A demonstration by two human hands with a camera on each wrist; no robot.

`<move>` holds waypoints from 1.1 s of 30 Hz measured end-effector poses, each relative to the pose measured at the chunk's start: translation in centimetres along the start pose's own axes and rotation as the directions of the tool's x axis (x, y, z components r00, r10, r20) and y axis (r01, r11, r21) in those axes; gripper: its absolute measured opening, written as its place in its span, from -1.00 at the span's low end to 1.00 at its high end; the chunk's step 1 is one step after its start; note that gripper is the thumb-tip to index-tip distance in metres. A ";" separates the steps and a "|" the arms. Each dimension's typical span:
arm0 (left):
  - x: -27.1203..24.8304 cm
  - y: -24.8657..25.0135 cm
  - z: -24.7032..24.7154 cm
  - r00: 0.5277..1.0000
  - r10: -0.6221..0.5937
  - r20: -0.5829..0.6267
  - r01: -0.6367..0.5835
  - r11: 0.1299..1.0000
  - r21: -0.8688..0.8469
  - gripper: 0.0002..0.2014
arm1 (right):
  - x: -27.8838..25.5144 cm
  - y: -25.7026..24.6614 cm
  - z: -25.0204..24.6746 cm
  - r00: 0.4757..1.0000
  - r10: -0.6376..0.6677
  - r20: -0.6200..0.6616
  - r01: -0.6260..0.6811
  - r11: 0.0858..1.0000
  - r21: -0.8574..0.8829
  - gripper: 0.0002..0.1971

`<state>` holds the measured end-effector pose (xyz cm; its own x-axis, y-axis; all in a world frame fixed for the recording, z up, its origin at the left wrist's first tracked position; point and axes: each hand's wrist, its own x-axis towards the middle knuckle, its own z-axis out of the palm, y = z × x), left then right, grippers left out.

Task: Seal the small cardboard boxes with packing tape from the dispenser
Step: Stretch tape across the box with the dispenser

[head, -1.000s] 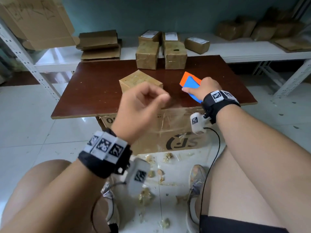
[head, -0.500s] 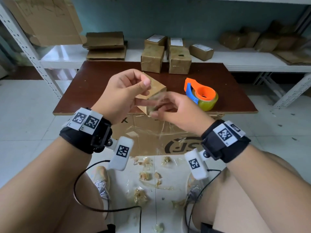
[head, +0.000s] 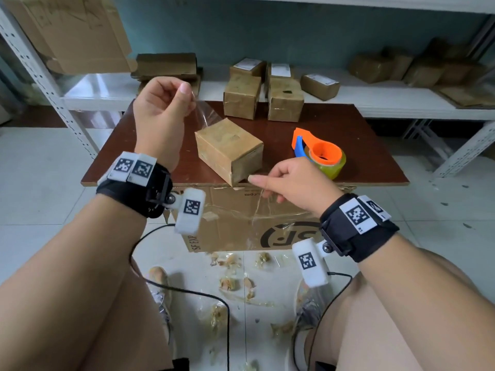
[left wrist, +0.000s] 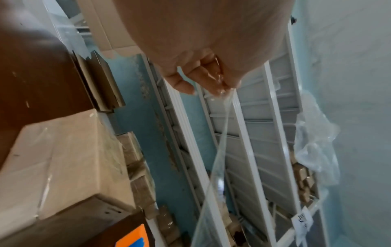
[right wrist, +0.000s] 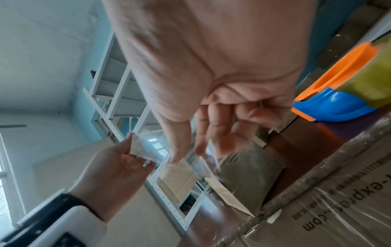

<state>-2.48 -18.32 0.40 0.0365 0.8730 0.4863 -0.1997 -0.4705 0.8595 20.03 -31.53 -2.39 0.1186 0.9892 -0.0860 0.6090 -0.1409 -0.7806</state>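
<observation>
Nearest you, your right hand [head: 292, 183] hangs just off the front edge of the table [head: 150, 145], thumb and forefinger pressed together on one end of a clear strip of tape [head: 206, 116], the other fingers loosely curled beneath. In the right wrist view the film looks thin, glossy and slightly crumpled where the fingertips [right wrist: 180, 155] meet it. Your left hand [head: 160, 103] is raised higher and further back, its thumb and fingers closed in a pinch on the other end of the strip; the left wrist view shows the tape falling away from that pinch as a narrow, transparent ribbon.

Between your two hands, on the dark reddish-brown tabletop, sits the small cardboard box [head: 229, 151]: a plain brown rectangular block, turned at an angle, one corner near the front edge. The tape stretches above it; whether it touches the top face you cannot tell from here.

Just right of the box lies the tape dispenser [head: 318, 153], orange and blue smooth plastic round a yellowish roll, apart from both hands.

Further back, two upright taped boxes [head: 263, 99] stand at the table's far edge. Beyond them the white metal shelf [head: 375, 103] carries labelled cartons and flattened cardboard.
</observation>
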 end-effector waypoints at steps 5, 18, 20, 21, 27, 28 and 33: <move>3.4 -4.2 -0.6 0.976 -0.189 -0.104 0.192 0.981 0.018 -0.91 | 1.2 1.2 -1.1 0.992 0.084 -0.097 -0.085 0.996 -0.005 -0.53; 5.2 -9.5 -0.9 0.810 -0.585 -0.043 0.578 0.808 -0.109 -0.87 | 4.2 1.3 -2.4 0.954 0.272 0.126 -0.281 0.668 0.689 -0.63; 5.0 -9.5 -1.1 0.787 -0.616 -0.044 0.606 0.784 -0.135 -0.87 | 4.9 1.5 -2.1 0.951 0.254 0.178 -0.298 0.596 0.745 -0.64; 4.8 -9.5 -1.2 0.776 -0.629 -0.042 0.616 0.771 -0.159 -0.88 | 5.2 1.5 -2.0 0.950 0.245 0.194 -0.303 0.567 0.766 -0.65; 3.7 -8.5 -2.2 0.712 -0.693 0.111 0.694 0.671 -0.261 -0.90 | 6.5 1.2 -1.9 0.960 0.219 0.172 -0.256 0.447 0.857 -0.74; 3.5 -8.2 -2.3 0.699 -0.703 0.128 0.710 0.661 -0.243 -0.91 | 6.8 1.2 -2.0 0.961 0.222 0.163 -0.251 0.464 0.849 -0.73; 2.3 -5.3 -3.3 0.814 -0.580 -0.016 0.567 0.801 -0.195 -0.91 | 7.3 0.9 -2.2 0.967 0.247 -0.058 -0.120 0.646 0.754 -0.61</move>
<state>-4.52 -13.37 -3.58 0.1296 0.9860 -0.1054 -0.3302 0.1431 0.9330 23.16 -24.56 -2.41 0.3103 0.9198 -0.2401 -0.2127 -0.1790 -0.9606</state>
